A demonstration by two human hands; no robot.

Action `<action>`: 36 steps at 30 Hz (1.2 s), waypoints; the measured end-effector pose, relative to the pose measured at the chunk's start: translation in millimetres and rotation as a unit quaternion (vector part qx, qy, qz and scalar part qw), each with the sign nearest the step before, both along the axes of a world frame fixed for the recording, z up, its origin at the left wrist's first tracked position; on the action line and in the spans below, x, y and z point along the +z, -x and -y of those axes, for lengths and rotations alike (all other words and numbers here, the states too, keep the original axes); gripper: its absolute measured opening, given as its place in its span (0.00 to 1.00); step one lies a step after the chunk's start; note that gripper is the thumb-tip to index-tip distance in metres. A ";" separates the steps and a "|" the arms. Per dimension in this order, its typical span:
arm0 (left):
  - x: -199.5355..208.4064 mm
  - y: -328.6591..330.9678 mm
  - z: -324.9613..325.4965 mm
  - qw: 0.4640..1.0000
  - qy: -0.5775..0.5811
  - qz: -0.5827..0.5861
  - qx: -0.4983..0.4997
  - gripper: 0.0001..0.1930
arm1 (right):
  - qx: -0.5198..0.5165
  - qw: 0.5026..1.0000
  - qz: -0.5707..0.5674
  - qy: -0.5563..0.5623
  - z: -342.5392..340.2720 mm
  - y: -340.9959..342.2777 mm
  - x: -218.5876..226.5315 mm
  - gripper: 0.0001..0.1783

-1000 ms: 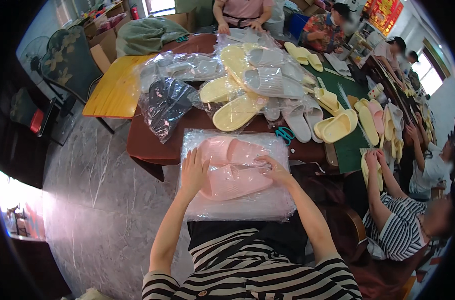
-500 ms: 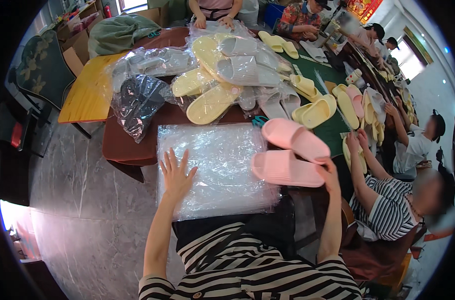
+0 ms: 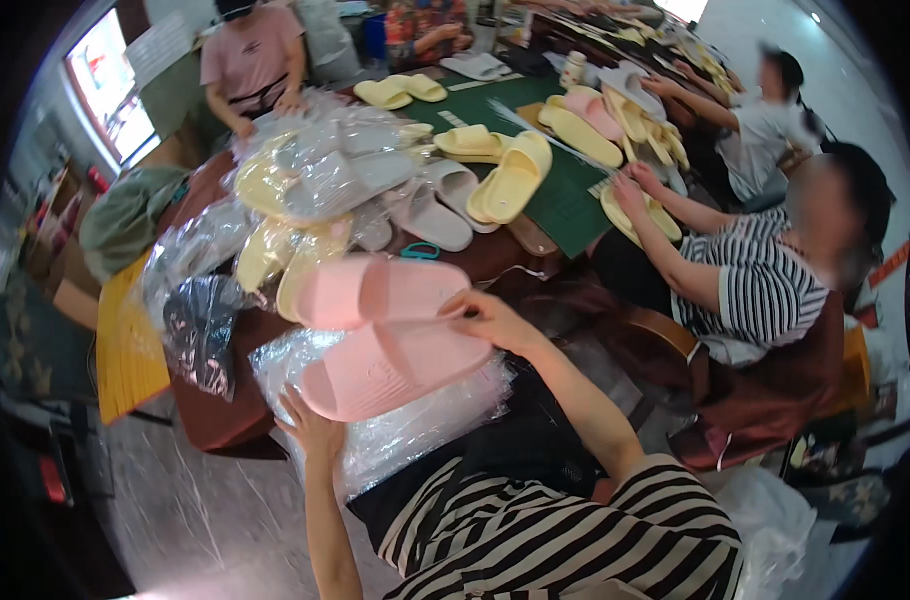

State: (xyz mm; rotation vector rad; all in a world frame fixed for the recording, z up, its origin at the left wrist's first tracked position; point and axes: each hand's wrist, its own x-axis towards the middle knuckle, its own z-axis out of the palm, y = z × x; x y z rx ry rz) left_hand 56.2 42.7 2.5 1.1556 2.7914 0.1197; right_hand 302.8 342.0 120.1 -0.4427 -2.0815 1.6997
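A pair of pink slippers point(image 3: 415, 368) hangs above a stack of clear plastic bags point(image 3: 405, 440), one slipper beside the other. My right hand point(image 3: 497, 322) pinches both at their heel ends, and their open toes point left. My left hand point(image 3: 313, 425) lies at the stack's left edge with fingers spread, just beside the nearer slipper's toe; whether it touches that slipper I cannot tell. Part of the stack is hidden beneath the pair. Beyond them, grey and yellow slippers in clear bags point(image 3: 320, 180) form a pile on the brown-covered table point(image 3: 215, 410).
Loose yellow slippers point(image 3: 515, 180) lie on a green mat point(image 3: 567, 212). Teal-handled scissors point(image 3: 420, 251) rest near the pile. A dark bagged pair point(image 3: 200, 330) is at the table's left. At right a seated co-worker point(image 3: 765, 270) handles a yellow slipper; another person point(image 3: 255, 60) stands at the far side.
The view has turned to the right. My right hand has brought the pink slippers leftward over the bags, and my left hand has shifted to the stack's left edge.
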 end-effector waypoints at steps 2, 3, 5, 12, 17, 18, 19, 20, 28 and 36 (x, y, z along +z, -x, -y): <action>0.3 -1.3 0.1 0.999 -0.028 0.002 0.015 0.38 | -0.019 0.981 0.188 -0.049 -3.4 -8.8 -34.9 0.17; 0.7 -1.5 -0.4 1.000 -0.009 -0.006 0.011 0.37 | -0.012 0.988 0.146 -0.045 -2.9 -14.0 -50.4 0.17; 1.0 -1.8 -1.3 1.000 -0.005 0.000 0.002 0.37 | -0.023 0.985 0.169 -0.005 -0.4 -27.6 -74.3 0.18; -1.2 0.1 -3.1 1.000 0.014 -0.007 -0.007 0.37 | -0.033 0.991 0.126 0.003 4.5 -38.0 -100.1 0.21; -0.4 0.6 -3.6 1.000 0.027 -0.005 -0.001 0.37 | -0.026 0.990 0.134 0.035 3.8 -37.1 -106.4 0.21; 0.5 0.9 -3.8 1.000 0.030 -0.004 0.001 0.37 | -0.031 0.992 0.123 0.029 4.3 -37.0 -108.4 0.21; 1.4 1.1 -4.1 1.000 0.029 -0.005 -0.004 0.37 | -0.028 0.993 0.115 0.022 4.1 -36.9 -110.3 0.21; 2.2 1.3 -4.3 0.999 0.032 0.006 0.000 0.37 | -0.021 0.994 0.104 0.016 3.6 -36.6 -112.1 0.21; 2.0 1.3 -3.9 0.999 0.033 0.013 0.005 0.37 | -0.062 0.986 0.151 -0.039 5.0 -35.4 -115.8 0.23; -2.3 1.7 -1.7 1.000 0.029 -0.007 0.000 0.37 | -0.069 0.995 0.069 -0.030 5.8 -36.1 -114.0 0.30</action>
